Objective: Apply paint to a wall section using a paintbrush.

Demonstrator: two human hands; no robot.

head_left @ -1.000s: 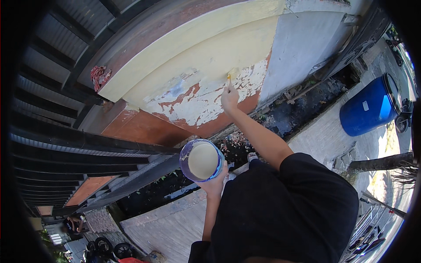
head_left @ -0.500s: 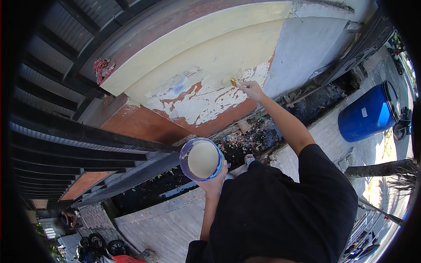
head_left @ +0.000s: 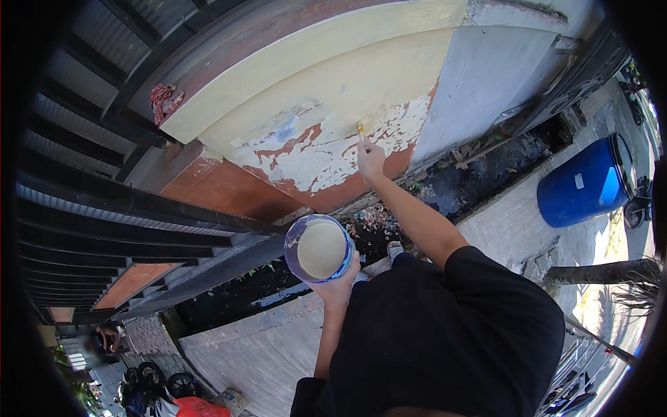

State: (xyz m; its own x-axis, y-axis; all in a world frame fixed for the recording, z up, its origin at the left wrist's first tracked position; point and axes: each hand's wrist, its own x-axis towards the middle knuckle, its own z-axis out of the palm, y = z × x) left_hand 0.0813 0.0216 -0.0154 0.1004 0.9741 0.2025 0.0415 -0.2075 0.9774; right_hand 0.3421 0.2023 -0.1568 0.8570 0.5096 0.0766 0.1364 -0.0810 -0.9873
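Observation:
My left hand (head_left: 338, 286) is wrapped round the side of a purple-blue paint bucket (head_left: 292, 258). Cream paint (head_left: 321, 250) fills much of it. My right hand (head_left: 371, 158) grips a paintbrush (head_left: 360, 132) with a yellowish ferrule, its head up against the wall (head_left: 306, 76). Pale yellow paint covers the wall's upper part. Lower down, around the brush, the surface is patchy white with flaking coats, and orange-red shows through. The bristles are too small to make out clearly.
A dark drainage ditch (head_left: 479, 170) with litter runs along the wall's foot. A blue barrel (head_left: 580, 182) stands on the right pavement. A crumpled red cloth (head_left: 165, 103) lies on the ledge. Motorbikes (head_left: 163, 382) and a person (head_left: 109, 338) are at the lower left.
My right hand has moved left and down along the wall, and the brush now points upward instead of sideways. The bucket in my left hand has stayed nearly still.

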